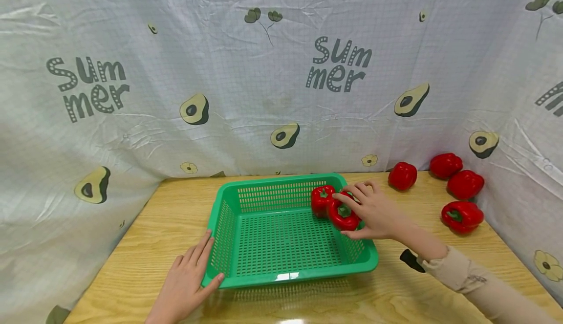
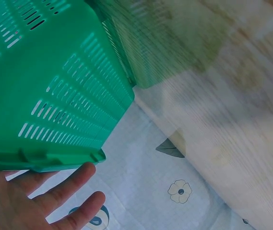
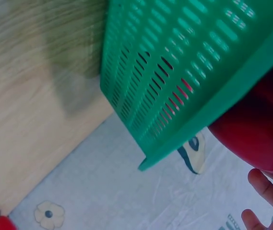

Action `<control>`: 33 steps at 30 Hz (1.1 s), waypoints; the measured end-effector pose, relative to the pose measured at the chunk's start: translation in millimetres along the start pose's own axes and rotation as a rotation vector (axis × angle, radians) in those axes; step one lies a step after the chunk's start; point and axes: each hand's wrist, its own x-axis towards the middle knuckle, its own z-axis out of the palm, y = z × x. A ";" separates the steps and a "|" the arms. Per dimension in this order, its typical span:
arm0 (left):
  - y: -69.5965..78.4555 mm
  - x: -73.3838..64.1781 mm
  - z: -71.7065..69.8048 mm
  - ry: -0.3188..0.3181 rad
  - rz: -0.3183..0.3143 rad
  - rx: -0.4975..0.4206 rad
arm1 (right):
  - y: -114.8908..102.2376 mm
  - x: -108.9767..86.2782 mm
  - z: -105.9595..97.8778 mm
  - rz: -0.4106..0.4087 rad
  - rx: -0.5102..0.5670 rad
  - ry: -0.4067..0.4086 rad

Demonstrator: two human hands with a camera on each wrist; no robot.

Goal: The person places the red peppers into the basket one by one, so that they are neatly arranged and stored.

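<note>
A green plastic basket with slotted walls stands on the wooden table. My right hand holds a red bell pepper at the basket's right end, thumb on the near side and fingers over the top. In the right wrist view that pepper shows beside the rim. Another red bell pepper sits inside the basket, just left of the held one. My left hand rests on the basket's left rim with fingers extended; the left wrist view shows its fingers at the rim.
Several red bell peppers lie at the table's back right, the leftmost pepper a little apart and the nearest pepper on its side. A black object shows near my right wrist. A patterned cloth hangs behind the table.
</note>
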 end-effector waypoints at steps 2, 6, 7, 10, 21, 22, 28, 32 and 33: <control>0.1 0.0 0.0 -0.001 -0.002 -0.003 | -2.0 0.5 2.3 0.000 -0.003 -0.022; 0.0 0.1 -0.1 0.000 -0.003 -0.006 | -5.7 1.7 5.9 0.006 0.003 -0.057; -0.1 0.1 0.0 0.000 -0.003 -0.006 | -6.5 1.9 6.9 0.004 0.004 -0.063; -0.1 0.0 0.1 -0.002 -0.004 -0.005 | -8.6 2.5 9.9 -0.007 0.014 -0.071; 0.6 0.0 -0.1 -0.007 -0.009 -0.012 | -11.5 2.4 21.2 -0.027 0.042 -0.126; 0.7 -0.1 -0.2 -0.007 -0.010 -0.013 | -11.8 2.4 21.9 -0.026 0.045 -0.132; 0.2 -0.1 0.1 -0.013 -0.014 -0.019 | -14.4 4.3 25.1 0.008 0.065 -0.205; 0.2 0.1 0.2 -0.016 -0.015 -0.021 | -16.6 6.8 28.0 0.022 0.068 -0.281; 0.4 0.1 0.1 -0.018 -0.017 -0.020 | -17.3 7.5 28.5 0.022 0.071 -0.301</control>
